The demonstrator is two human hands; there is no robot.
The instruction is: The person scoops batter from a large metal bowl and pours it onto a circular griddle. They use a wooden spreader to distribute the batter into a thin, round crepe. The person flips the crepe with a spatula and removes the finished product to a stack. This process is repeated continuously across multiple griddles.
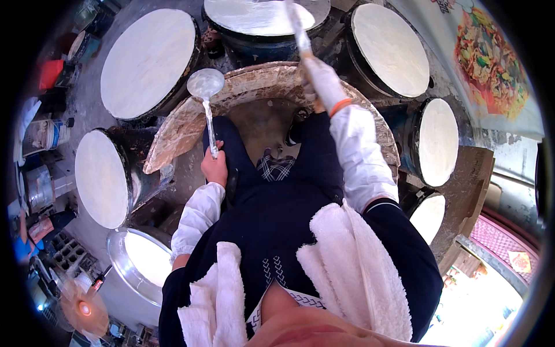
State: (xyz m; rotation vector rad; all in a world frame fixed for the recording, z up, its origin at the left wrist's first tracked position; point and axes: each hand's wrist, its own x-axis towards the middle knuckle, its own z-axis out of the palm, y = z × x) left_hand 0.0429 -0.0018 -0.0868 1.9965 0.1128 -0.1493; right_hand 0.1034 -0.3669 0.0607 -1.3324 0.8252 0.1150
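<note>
My left hand [215, 168], bare, is closed round the handle of a metal ladle [206, 84]. White batter coats the ladle's bowl and handle. My right hand [324, 84], in a white glove with an orange band at the wrist, grips a long flat batter spreader [298, 26], slightly blurred. Its blade reaches over the round griddle [254, 17] straight ahead, which bears a white batter layer and is cut off by the picture's top edge. Whether the blade touches the batter I cannot tell.
White-covered round griddles [149, 63] stand in an arc around me, including one at the right [390, 49]. A curved, crusted ledge [260, 78] runs between them and my legs. A metal basin [136, 260] with white batter sits at my left. A fan [84, 309] stands lower left.
</note>
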